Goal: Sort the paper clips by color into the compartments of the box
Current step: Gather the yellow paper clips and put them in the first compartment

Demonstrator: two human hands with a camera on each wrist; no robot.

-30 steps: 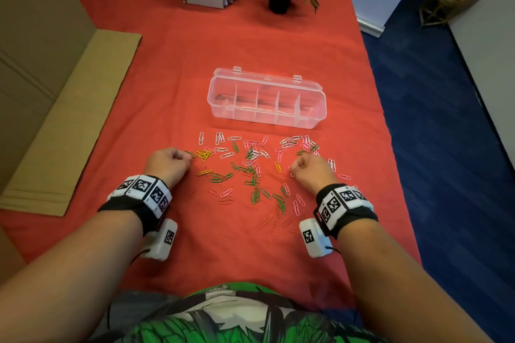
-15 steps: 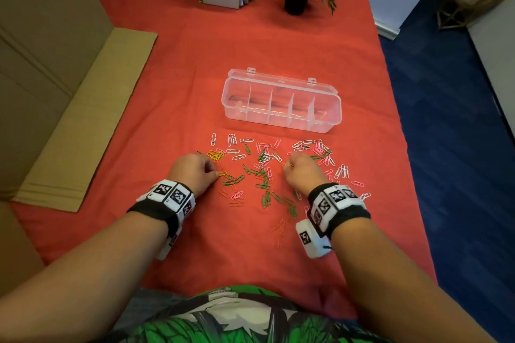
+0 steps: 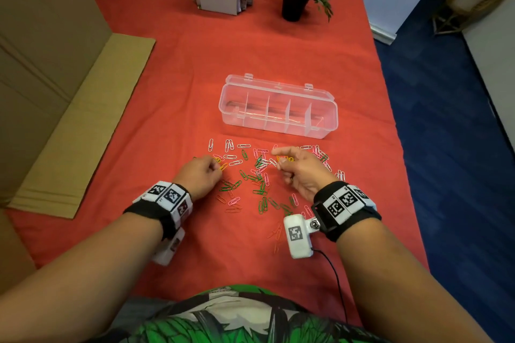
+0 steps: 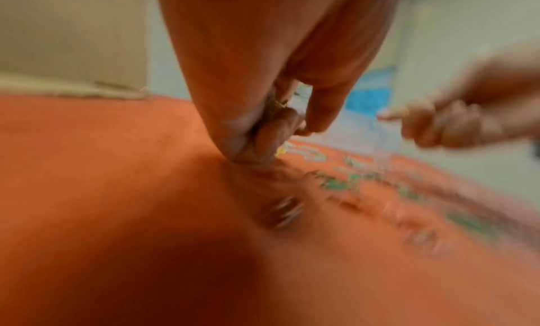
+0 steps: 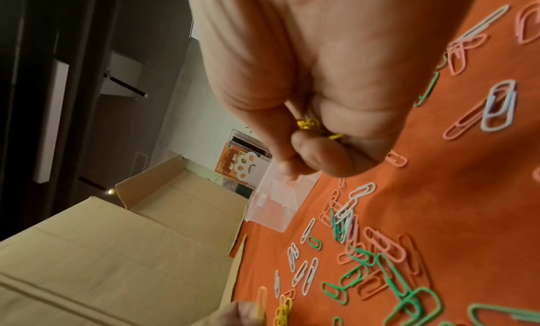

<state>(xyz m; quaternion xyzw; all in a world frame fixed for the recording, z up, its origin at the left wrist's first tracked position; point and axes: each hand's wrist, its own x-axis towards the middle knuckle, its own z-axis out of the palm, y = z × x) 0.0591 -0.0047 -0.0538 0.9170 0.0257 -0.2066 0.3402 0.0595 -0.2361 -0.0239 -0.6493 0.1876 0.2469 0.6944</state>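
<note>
Fingers (image 5: 315,153) of the right hand (image 3: 302,172) are curled round yellow paper clips (image 5: 309,124), index finger extended toward 10 o'clock. Left hand (image 3: 202,175) is fisted, pinching a yellow clip (image 3: 223,166) against the desk (image 3: 167,120). Box (image 3: 278,106) lies at 12 o'clock beyond scattered clips (image 3: 259,175).

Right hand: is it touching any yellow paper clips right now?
Touching. The right wrist view shows yellow paper clips bunched in the curled fingers of the right hand, held off the red cloth.
</note>
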